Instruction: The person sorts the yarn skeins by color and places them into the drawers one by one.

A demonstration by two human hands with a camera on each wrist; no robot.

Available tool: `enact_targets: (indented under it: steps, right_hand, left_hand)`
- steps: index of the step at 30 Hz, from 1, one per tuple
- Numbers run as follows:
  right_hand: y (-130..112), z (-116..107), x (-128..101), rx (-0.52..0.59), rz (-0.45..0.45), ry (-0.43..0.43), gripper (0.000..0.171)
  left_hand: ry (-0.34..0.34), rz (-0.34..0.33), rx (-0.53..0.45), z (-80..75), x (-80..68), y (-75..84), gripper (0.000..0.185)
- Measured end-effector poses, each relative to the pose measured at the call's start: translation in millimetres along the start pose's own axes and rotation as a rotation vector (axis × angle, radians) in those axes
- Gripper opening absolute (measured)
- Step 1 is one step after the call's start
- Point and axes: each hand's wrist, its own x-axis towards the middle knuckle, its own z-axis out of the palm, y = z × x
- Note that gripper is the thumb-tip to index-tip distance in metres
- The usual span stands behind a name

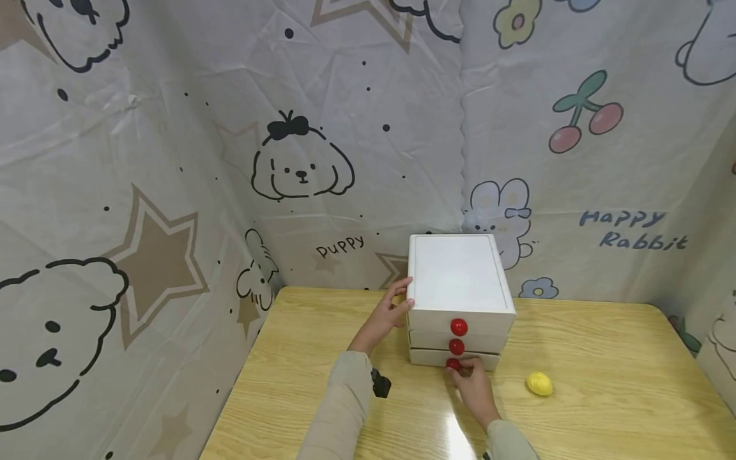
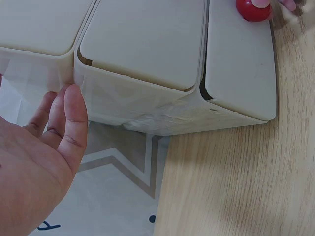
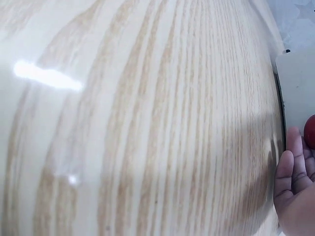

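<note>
A small white drawer cabinet (image 1: 454, 271) with three stacked drawers and red ball knobs stands at the back of the table. My right hand (image 1: 476, 388) pinches the red knob (image 1: 452, 364) of the bottom drawer between thumb and fingers. In the left wrist view, fingertips also show at that red knob (image 2: 252, 10). My left hand (image 1: 382, 321) rests against the cabinet's left side, its fingers extended along the wall near the top edge. A narrow dark gap runs above the bottom drawer front (image 2: 241, 64). The right wrist view catches only part of the right hand (image 3: 298, 191) beside the knob.
A small yellow object (image 1: 539, 384), rounded like a lemon, lies on the wooden table (image 1: 604, 358) right of the cabinet. A printed cloth (image 1: 368, 160) with puppies, stars and a rabbit hangs close behind the table and along its sides.
</note>
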Motion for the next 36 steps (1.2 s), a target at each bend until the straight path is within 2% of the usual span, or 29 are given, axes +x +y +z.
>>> enact_targets:
  steps: [10, 17, 20, 36]
  right_hand:
    - [2, -2, -8, 0.014, 0.007, 0.007, 0.034]
    - [5, -2, -16, 0.026, 0.002, 0.013, 0.033]
    - [8, -2, -19, 0.017, 0.004, 0.022, 0.031]
    - [11, -5, -40, 0.090, -0.004, 0.030, 0.032]
  left_hand:
    - [-0.001, 0.005, 0.003, -1.4, 0.0, 0.5, 0.054]
    - [0.016, 0.000, 0.013, -2.7, 16.9, -25.9, 0.054]
    - [0.025, 0.007, 0.019, -1.1, 18.6, -29.9, 0.053]
    - [0.033, -0.001, -0.004, 2.0, 17.0, -27.2, 0.051]
